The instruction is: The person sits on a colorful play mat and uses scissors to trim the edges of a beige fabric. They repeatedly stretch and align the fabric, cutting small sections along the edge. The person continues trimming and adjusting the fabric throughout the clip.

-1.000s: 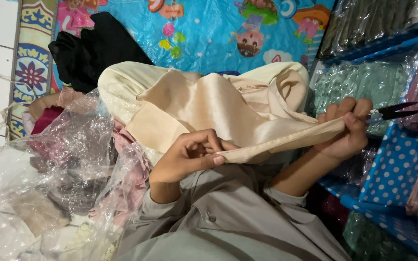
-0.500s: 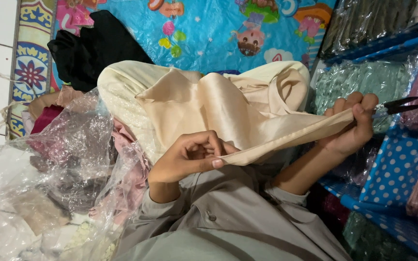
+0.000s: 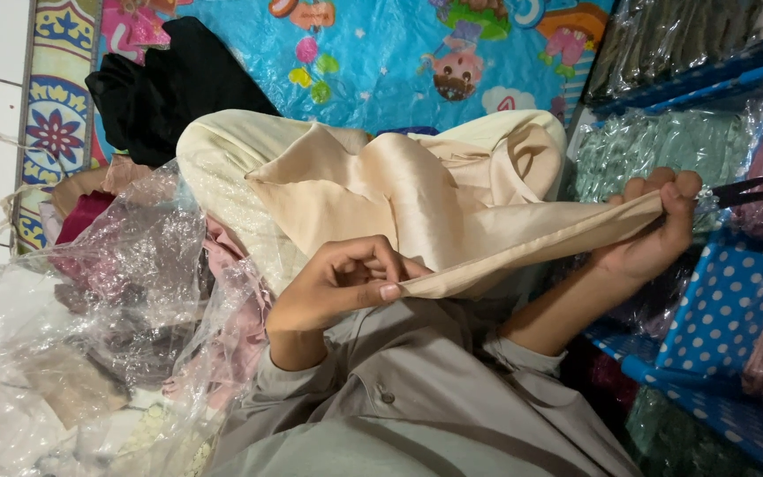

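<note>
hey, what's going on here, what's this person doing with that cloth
A person is holding a cream satin fabric stretched taut between both hands. The left hand pinches one end of its folded edge; the right hand grips the other end and also holds small dark scissors, whose tips point away from the cloth. The rest of the fabric lies heaped on a colourful cartoon mat, with a black cloth beyond it, a clear plastic bag of fabrics beside it, and shelves of bagged cloth nearby.

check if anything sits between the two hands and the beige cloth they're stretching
Nothing visible does. The left hand pinches the beige satin cloth at its folded edge, and the right hand grips the other end directly, with small black scissors in the same hand, their tips pointing away from the cloth.
</note>
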